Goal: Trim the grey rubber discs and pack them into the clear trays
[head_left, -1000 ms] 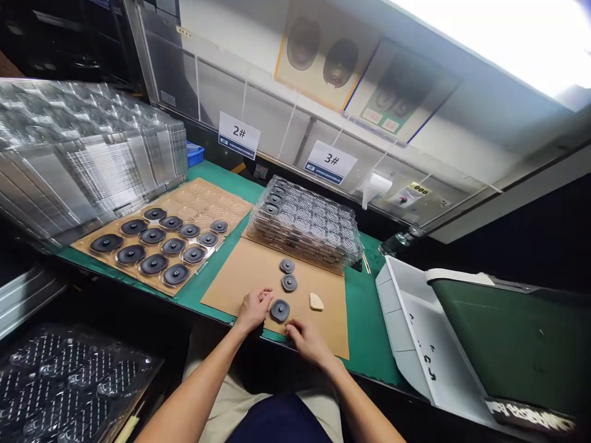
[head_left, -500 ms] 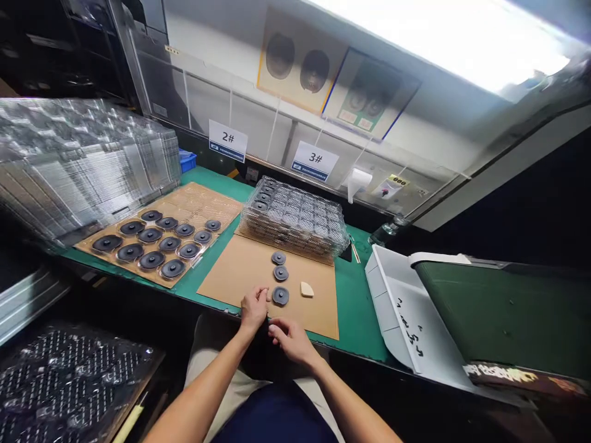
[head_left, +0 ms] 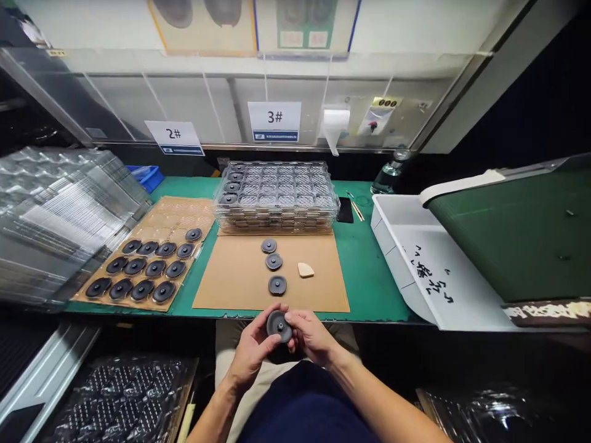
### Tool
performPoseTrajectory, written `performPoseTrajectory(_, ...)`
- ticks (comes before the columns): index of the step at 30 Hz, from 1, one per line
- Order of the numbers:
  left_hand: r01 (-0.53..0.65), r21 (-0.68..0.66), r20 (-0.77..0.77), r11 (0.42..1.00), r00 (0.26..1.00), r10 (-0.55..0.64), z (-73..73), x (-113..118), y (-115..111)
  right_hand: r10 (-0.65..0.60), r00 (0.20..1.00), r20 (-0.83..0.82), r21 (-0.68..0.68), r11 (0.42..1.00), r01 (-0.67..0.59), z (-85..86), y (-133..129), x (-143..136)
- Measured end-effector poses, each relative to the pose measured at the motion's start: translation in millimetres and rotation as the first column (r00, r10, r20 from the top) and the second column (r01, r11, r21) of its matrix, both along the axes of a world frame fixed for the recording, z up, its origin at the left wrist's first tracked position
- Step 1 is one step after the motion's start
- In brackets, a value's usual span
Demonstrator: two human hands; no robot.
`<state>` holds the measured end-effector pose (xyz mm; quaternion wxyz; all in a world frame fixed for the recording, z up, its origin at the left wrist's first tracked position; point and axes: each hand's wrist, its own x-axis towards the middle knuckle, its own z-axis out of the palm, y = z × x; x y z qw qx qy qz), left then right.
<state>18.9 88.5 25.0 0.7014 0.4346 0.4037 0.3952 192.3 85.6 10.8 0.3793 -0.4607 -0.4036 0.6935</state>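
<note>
Both hands, left hand [head_left: 252, 347] and right hand [head_left: 310, 335], pinching dark disc [head_left: 279, 325] off bench edge; three discs [head_left: 274, 262] waiting at 12 o'clock, left tray [head_left: 191, 212] half-filled.

Both hands pulled back off the cardboard [head_left: 240, 277] to the lower centre of frame; left hand [head_left: 252, 347] and right hand [head_left: 311, 337] now grip a dark disc [head_left: 279, 325] between them. Camera swung right.

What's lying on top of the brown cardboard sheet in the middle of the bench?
On the cardboard sheet lie three dark round discs in a row and a small beige piece. The stack of clear trays covers its far edge, hiding anything beneath.
</note>
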Motion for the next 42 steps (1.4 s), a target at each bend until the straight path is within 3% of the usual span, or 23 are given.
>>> performPoseTrajectory(4,-0.056,-0.047,0.03,0.997,0.998,0.057,5.0,3,-1,0.013,0.999,0.044,0.068,0.998,-0.016,3.4,-4,-3)
performPoseTrajectory(7,-0.132,-0.097,0.037,0.987,0.99,0.136,13.9,3,-3,-0.06,0.973,0.222,0.174,0.985,0.021,0.5,15,17)
performPoseTrajectory(11,-0.181,-0.148,0.124,0.972,0.972,0.2,31.3,4,-7,-0.324,0.819,0.473,0.374,0.916,0.146,-9.0,63,66)
performPoseTrajectory(14,-0.175,-0.162,0.204,0.971,0.957,0.207,42.7,6,-13,-0.363,0.746,0.558,0.451,0.887,0.094,-18.2,90,89)
performPoseTrajectory(17,-0.188,-0.185,0.305,0.964,0.922,0.239,48.8,5,-18,-0.373,0.728,0.575,0.475,0.877,0.074,-25.2,99,91)
performPoseTrajectory(20,-0.226,-0.203,0.374,0.953,0.881,0.289,49.9,-1,-22,-0.405,0.746,0.529,0.471,0.871,0.139,-22.6,93,79)
performPoseTrajectory(23,-0.273,-0.206,0.372,0.94,0.867,0.333,49.8,-7,-23,-0.349,0.83,0.436,0.432,0.89,0.148,-2.6,73,59)
performPoseTrajectory(27,-0.347,-0.151,0.305,0.926,0.874,0.378,51.3,-5,-22,-0.203,0.931,0.303,0.449,0.892,0.049,48.4,32,32)
performPoseTrajectory(29,-0.378,-0.112,0.275,0.919,0.877,0.394,52.8,0,-21,-0.177,0.931,0.319,0.618,0.784,-0.063,73.1,13,22)
performPoseTrajectory(31,-0.399,-0.08,0.26,0.913,0.876,0.405,54.4,3,-20,-0.237,0.879,0.413,0.73,0.664,-0.164,90.0,-1,14)
performPoseTrajectory(33,-0.404,-0.065,0.253,0.912,0.878,0.407,56.2,5,-20,-0.278,0.819,0.501,0.742,0.625,-0.241,98.3,-12,9)
performPoseTrajectory(37,-0.386,-0.093,0.257,0.918,0.881,0.397,59.2,3,-23,-0.208,0.811,0.548,0.715,0.619,-0.325,100.9,-21,5)
performPoseTrajectory(42,-0.376,-0.13,0.261,0.918,0.88,0.397,61.1,-3,-25,-0.229,0.773,0.591,0.698,0.626,-0.348,105.8,-17,5)
